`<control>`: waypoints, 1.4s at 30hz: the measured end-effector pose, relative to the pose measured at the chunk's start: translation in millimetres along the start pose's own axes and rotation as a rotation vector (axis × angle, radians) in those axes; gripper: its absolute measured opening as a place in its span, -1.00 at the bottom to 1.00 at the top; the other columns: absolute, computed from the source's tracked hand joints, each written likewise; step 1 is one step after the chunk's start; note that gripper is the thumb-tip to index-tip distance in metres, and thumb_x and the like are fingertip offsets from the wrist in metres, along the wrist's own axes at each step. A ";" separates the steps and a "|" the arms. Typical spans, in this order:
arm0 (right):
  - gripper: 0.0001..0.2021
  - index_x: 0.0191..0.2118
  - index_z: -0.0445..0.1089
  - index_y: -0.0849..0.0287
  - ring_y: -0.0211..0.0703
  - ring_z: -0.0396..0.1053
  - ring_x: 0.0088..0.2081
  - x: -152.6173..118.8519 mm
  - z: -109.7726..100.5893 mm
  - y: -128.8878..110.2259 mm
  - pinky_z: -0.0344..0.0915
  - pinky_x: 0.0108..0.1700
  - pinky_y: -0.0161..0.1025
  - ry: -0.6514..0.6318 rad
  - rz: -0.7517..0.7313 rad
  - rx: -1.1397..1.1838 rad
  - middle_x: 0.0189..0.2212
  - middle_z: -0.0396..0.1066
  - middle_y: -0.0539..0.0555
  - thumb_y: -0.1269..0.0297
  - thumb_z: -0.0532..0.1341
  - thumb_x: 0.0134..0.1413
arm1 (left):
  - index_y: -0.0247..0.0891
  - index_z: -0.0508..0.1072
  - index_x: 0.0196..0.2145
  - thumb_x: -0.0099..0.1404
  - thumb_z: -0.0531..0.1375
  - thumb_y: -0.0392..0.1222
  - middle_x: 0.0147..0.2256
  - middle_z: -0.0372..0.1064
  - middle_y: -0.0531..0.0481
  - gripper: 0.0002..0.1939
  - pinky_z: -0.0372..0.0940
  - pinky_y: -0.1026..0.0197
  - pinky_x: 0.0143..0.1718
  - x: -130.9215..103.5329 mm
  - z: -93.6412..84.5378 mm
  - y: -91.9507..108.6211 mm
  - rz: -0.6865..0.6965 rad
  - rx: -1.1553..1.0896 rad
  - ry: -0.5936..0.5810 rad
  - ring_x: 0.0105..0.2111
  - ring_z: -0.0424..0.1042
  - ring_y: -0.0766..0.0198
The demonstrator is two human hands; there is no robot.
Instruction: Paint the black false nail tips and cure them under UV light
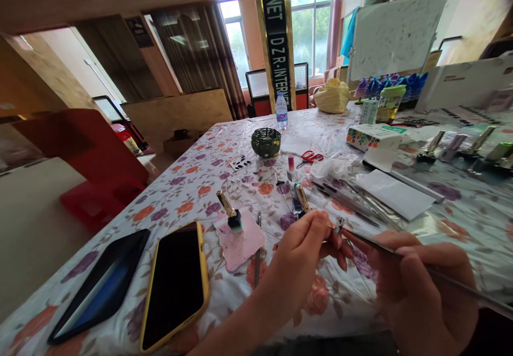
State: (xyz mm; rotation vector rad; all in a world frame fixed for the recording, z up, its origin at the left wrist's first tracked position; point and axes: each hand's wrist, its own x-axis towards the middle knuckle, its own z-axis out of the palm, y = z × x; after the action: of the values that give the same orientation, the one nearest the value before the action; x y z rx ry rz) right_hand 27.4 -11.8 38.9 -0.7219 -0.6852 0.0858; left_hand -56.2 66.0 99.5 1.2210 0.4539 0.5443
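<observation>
Nearest the camera in the head view, at four o'clock from centre: right hand (420,286), closed around a slender tool (380,246) slanting inward from the lower right edge. At five o'clock, left hand (298,244), with thumb and fingers pinched on a small silvery piece (340,225), too small to identify. Hands apart from each other, with the tool tip at or just beside the piece; contact too fine to tell.

Appears mid-way through close work with the tip. Seems to call for a steady left pinch and a light, controlled touch from the right.

Beside the left hand, at four o'clock, a gold-capped bottle (302,201). Toward seven, another bottle (234,219) upright on a pink card (238,249), then a yellow-cased phone (176,281); at eight, a dark flat device (102,286). At three, red-handled scissors (311,156) and, farther right, a white sheet (395,193). Just above centre, toward twelve, a dark green woven basket (266,142). Beneath all, a surface (180,201) with a flowered cover.
</observation>
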 end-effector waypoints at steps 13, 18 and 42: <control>-0.87 -0.33 0.31 0.17 -0.19 0.33 -0.22 -1.2 -1.6 1.0 0.20 -0.45 -0.31 -0.005 0.023 0.008 -0.32 0.38 0.04 0.52 0.10 0.03 | -0.30 0.17 -0.49 0.31 -0.05 -0.09 -0.49 0.15 0.05 -0.72 0.20 0.22 -0.34 0.6 0.0 0.8 -0.015 -0.014 -0.003 -0.44 0.29 0.33; -0.88 -0.34 0.31 0.18 -0.20 0.33 -0.24 0.4 -0.4 1.4 0.21 -0.44 -0.31 0.006 0.016 0.000 -0.33 0.38 0.04 0.53 0.12 0.01 | -0.29 0.17 -0.49 0.30 -0.04 -0.09 -0.49 0.14 0.05 -0.72 0.19 0.23 -0.36 -2.0 2.1 2.2 -0.009 -0.023 0.017 -0.44 0.29 0.33; -0.88 -0.36 0.35 0.16 -0.24 0.33 -0.36 2.5 5.2 -1.5 0.25 -0.42 -0.29 -0.010 -0.012 -0.026 -0.41 0.37 0.03 0.46 0.09 0.04 | -0.30 0.21 -0.47 0.29 -0.02 -0.04 -0.47 0.17 0.03 -0.71 0.20 0.24 -0.35 -2.6 -0.6 1.5 0.001 -0.053 -0.047 -0.45 0.25 0.35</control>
State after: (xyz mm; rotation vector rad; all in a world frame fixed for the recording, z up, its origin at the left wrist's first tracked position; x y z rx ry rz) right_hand 26.0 -9.1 44.1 -0.7431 -0.7016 0.0697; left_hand -58.8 65.3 100.8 1.1810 0.3971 0.5243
